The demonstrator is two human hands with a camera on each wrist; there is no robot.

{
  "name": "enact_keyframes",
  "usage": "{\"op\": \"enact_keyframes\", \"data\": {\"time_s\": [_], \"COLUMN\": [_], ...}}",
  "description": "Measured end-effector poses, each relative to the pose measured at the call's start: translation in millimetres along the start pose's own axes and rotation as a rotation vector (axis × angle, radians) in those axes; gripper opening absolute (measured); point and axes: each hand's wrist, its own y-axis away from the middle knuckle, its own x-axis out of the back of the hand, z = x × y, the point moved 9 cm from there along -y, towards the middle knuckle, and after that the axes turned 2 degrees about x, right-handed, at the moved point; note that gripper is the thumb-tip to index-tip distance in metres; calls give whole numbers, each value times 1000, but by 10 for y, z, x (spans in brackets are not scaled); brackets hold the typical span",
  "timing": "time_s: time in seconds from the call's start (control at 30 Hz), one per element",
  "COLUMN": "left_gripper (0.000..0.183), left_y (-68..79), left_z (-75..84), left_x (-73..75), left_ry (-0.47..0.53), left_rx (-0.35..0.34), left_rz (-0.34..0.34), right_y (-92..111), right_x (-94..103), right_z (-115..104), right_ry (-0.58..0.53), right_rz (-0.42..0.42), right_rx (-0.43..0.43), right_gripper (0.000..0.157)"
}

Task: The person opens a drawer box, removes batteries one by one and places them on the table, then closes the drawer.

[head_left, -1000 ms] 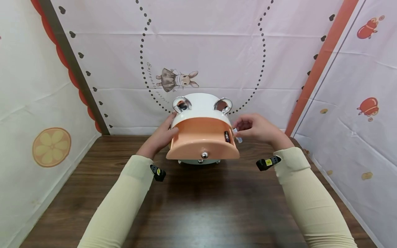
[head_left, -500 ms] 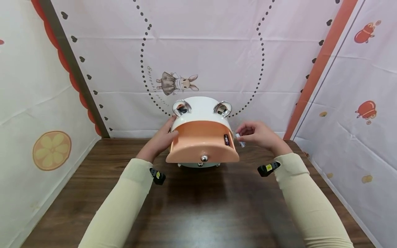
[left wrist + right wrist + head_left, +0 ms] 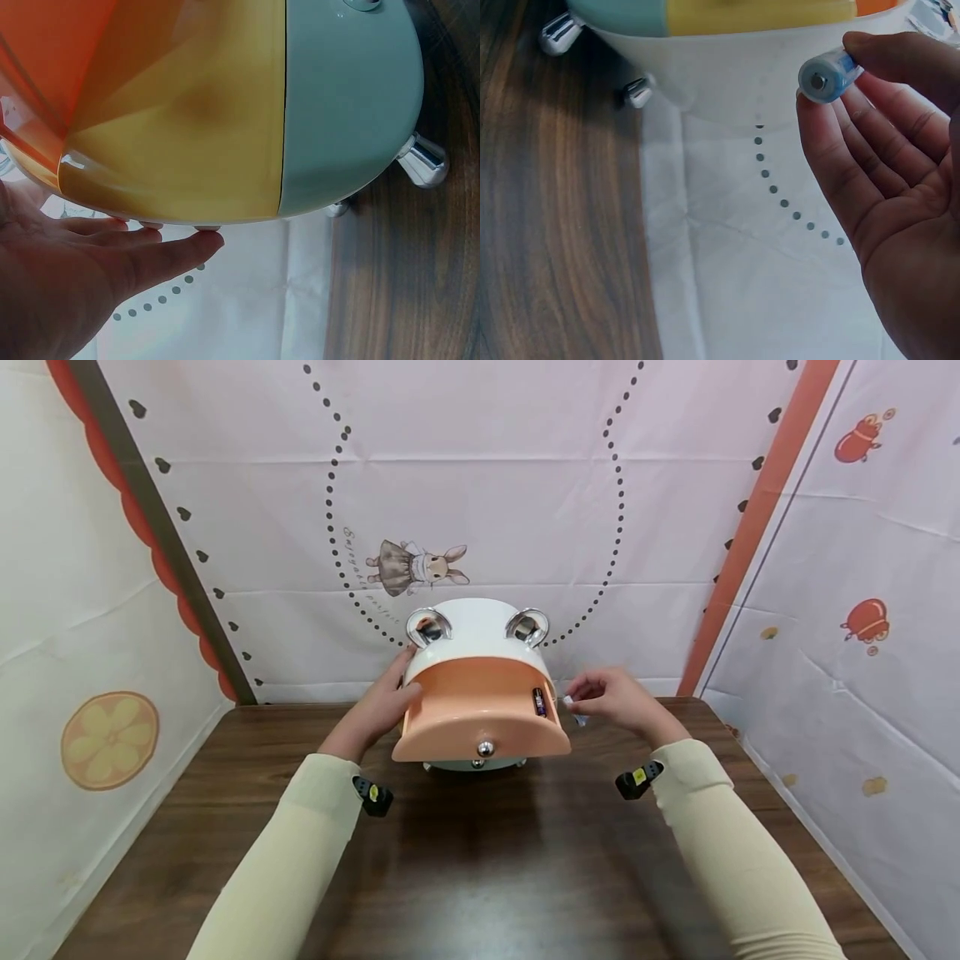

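Observation:
A white-topped tabletop drawer cabinet (image 3: 476, 631) stands at the table's back with two chrome rings like eyes. Its orange upper drawer (image 3: 482, 735) is pulled out, and a dark battery (image 3: 539, 702) lies at the drawer's right side. My left hand (image 3: 375, 714) rests along the cabinet's left side; in the left wrist view its extended fingers (image 3: 176, 262) touch the casing. Just right of the drawer, my right hand (image 3: 615, 702) pinches a blue-and-white battery (image 3: 826, 79) between thumb and fingers, one end facing the right wrist camera.
Below the orange drawer, the left wrist view shows a yellow drawer front (image 3: 180, 127) and a green one (image 3: 349, 112). Chrome feet (image 3: 426, 161) carry the cabinet on the dark wooden table (image 3: 480, 860). Printed cloth walls (image 3: 525, 510) stand close behind and at both sides.
My right hand has drawn slightly right and down from the drawer's side, keeping the battery pinched. The head view has shifted a little; the left hand, drawer and dark battery stay in place.

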Motion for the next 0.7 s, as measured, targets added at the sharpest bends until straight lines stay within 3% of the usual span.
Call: {"op": "enact_keyframes", "data": {"time_s": [0.37, 0.7], "left_gripper": [72, 73], "left_y": [-65, 104], "left_z": [-14, 196], "left_x": [-5, 19], "left_ry": [-14, 23], "left_rx": [-34, -19], "left_rz": [6, -32], "right_y": [-13, -38], "right_x": [-63, -198], "right_z": [212, 359], "right_ry": [71, 92], "right_rz": [8, 4], "right_rx": [-53, -71], "right_gripper": [17, 16]}}
